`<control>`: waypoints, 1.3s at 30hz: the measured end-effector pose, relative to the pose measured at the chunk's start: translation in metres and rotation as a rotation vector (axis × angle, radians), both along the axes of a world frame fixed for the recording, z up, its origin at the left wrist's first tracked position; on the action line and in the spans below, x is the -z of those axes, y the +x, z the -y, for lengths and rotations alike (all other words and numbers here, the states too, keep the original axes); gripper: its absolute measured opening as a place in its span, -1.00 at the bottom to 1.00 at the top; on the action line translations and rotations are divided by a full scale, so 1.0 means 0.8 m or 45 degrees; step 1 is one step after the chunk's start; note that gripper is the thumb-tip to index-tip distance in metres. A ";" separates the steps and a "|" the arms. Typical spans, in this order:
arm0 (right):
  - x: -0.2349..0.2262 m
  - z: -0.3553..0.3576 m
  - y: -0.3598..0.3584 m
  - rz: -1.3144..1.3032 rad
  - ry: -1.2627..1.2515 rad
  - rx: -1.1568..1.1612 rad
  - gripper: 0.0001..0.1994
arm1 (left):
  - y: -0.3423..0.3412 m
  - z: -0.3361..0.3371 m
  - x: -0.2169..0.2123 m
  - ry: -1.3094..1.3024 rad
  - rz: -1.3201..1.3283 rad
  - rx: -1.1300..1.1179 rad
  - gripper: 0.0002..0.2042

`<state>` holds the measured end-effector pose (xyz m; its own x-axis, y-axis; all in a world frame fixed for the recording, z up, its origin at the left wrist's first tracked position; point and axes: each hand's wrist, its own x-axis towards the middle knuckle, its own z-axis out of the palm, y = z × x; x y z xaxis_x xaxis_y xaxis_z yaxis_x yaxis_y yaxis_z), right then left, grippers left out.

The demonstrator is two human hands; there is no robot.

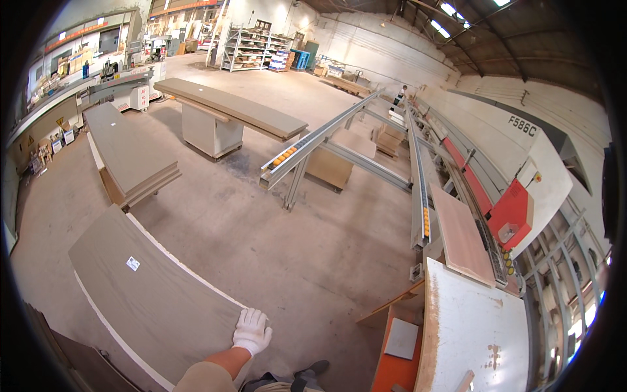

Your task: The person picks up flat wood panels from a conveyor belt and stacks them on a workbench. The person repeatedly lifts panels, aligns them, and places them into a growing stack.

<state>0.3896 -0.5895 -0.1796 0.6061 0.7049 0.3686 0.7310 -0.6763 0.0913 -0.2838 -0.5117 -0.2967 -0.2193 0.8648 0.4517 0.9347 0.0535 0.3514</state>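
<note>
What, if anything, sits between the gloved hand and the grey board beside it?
Nothing visible does. The gloved hand already rests flat on the near corner of the grey board, touching it directly. Which hand it is cannot be told; no other hand shows.

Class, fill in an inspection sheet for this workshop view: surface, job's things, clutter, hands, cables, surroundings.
Surface: dusty concrete floor.
Job's things: grey board on a low stack, white label on top.
Clutter: orange-and-white offcuts at lower right.
Hands: gloved hand flat on the board's near corner, which hand cannot be told; other hand not in view.
Cables: nothing seen.
Surroundings: roller rails, red-and-white panel saw, more board stacks, shelving at the back, distant person.
</note>
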 end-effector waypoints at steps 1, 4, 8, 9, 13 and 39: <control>0.000 -0.001 0.002 -0.030 -0.014 0.008 -0.60 | 0.000 0.000 0.000 -0.012 0.017 0.003 -0.71; 0.002 -0.004 0.005 -0.087 -0.033 0.017 -0.60 | -0.001 0.000 0.001 -0.004 0.018 0.012 -0.70; 0.003 -0.007 0.009 -0.130 -0.046 0.027 -0.62 | -0.001 0.001 0.001 0.000 -0.008 0.004 -0.70; 0.004 -0.008 0.009 -0.138 -0.048 0.027 -0.62 | -0.001 0.001 0.001 -0.002 -0.007 0.004 -0.70; 0.008 -0.008 0.013 -0.164 -0.054 0.036 -0.63 | 0.000 0.002 -0.001 -0.008 -0.002 -0.005 -0.71; 0.040 0.018 0.086 0.037 0.360 -0.602 -0.64 | 0.005 0.006 0.005 -0.029 0.020 -0.039 -0.58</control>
<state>0.4581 -0.6040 -0.2114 0.2341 0.7687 0.5953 0.9609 -0.2759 -0.0216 -0.2799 -0.5166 -0.3004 -0.2527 0.8676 0.4283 0.9268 0.0899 0.3647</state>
